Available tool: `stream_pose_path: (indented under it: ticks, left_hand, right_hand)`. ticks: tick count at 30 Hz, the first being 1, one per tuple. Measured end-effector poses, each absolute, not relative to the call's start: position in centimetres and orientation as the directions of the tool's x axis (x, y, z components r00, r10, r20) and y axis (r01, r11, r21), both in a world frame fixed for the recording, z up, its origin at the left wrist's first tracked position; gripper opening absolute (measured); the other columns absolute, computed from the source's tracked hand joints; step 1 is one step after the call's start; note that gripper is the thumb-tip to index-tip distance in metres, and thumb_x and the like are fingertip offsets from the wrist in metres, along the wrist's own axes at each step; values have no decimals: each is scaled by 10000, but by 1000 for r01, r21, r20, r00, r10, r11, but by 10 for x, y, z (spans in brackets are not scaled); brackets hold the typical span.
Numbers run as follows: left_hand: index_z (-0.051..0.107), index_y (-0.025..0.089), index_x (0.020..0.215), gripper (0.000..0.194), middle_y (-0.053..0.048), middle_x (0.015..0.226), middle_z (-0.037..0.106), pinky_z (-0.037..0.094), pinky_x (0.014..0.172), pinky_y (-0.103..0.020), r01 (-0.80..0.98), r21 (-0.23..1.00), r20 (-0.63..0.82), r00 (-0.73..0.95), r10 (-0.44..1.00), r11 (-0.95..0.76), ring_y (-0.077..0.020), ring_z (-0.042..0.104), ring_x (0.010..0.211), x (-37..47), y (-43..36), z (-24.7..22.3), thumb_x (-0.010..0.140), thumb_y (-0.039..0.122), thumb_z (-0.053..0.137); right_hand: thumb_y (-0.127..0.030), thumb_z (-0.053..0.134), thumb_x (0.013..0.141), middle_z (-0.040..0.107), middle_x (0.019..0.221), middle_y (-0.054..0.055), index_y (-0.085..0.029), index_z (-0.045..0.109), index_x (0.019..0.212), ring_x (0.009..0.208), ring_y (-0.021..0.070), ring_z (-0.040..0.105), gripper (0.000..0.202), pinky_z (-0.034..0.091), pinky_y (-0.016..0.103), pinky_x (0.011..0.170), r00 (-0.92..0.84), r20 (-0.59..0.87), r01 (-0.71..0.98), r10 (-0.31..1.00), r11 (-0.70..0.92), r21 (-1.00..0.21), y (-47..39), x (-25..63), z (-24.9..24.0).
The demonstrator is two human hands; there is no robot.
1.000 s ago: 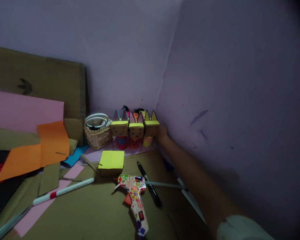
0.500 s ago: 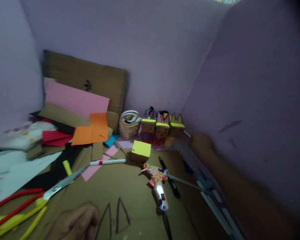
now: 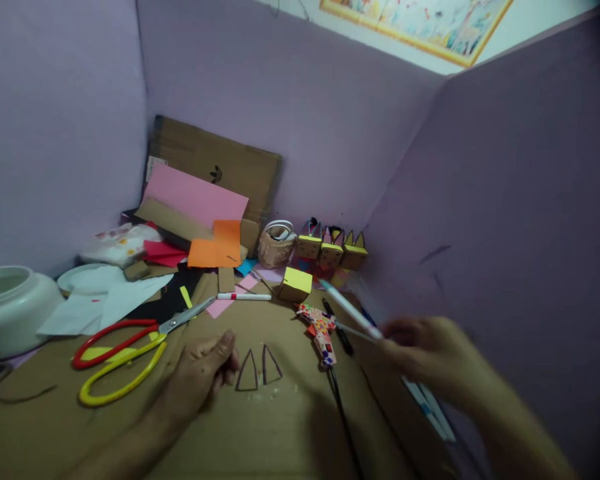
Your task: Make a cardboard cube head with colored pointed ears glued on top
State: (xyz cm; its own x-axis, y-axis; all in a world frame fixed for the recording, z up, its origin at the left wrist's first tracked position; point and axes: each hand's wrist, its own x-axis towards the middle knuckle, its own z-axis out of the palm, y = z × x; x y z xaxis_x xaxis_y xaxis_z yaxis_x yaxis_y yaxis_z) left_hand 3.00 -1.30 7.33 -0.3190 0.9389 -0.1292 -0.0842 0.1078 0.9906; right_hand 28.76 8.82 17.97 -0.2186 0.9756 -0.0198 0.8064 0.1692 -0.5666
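Ref. pt.: glue gun (image 3: 323, 328). I note R hand (image 3: 425, 347) to its right, grip closed on a white marker (image 3: 351, 309) w/ teal end, tilted, teal end up-left. L hand (image 3: 200, 370) is left of gun, fingers curled; can't tell if that grip holds anything. Two dark-outlined triangles (image 3: 249, 377) lie betw. L hand & gun. Yellow-topped box (image 3: 296, 285) just behind gun; scissors (image 3: 171, 324) well left.

The left edge crops the white pot (image 3: 25, 323); the right hand (image 3: 423, 343) looks blurred.
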Motion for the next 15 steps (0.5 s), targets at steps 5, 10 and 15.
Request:
stream_pose_path:
  ticks: [5,10,15]
  left_hand:
    - [590,118,976,505,10,631,586,181,368,-155,-360,933,-98,-221,970,12,-20,364,377,27,-10,84,599,416,746]
    - [581,104,857,444,45,542,535,179,365,-150,-444,896,-142,-254,957,15,-13,369,359,23,-9,86,544,347,781]
    - [601,98,750,385,56,483,510,176,344,-146,-442,894,-195,-245,950,70,-11,357,337,24,-9,79,537,364,782]
  right_hand:
    - [-147,557,538,567,402,-39,-179,546,556,343,95,499,39,392,199,359,-487,-329,464,809,-79,-882,59,217,126]
    - [-160,568,500,563,390,-54,-158,570,578,329,87,502,78,410,187,346,-567,-372,397,734,-152,-905,59,194,94]
    - [-171,662,526,591,431,-49,-146,586,639,350,71,499,138,412,181,382,-665,-350,292,660,-202,-935,53,198,79]
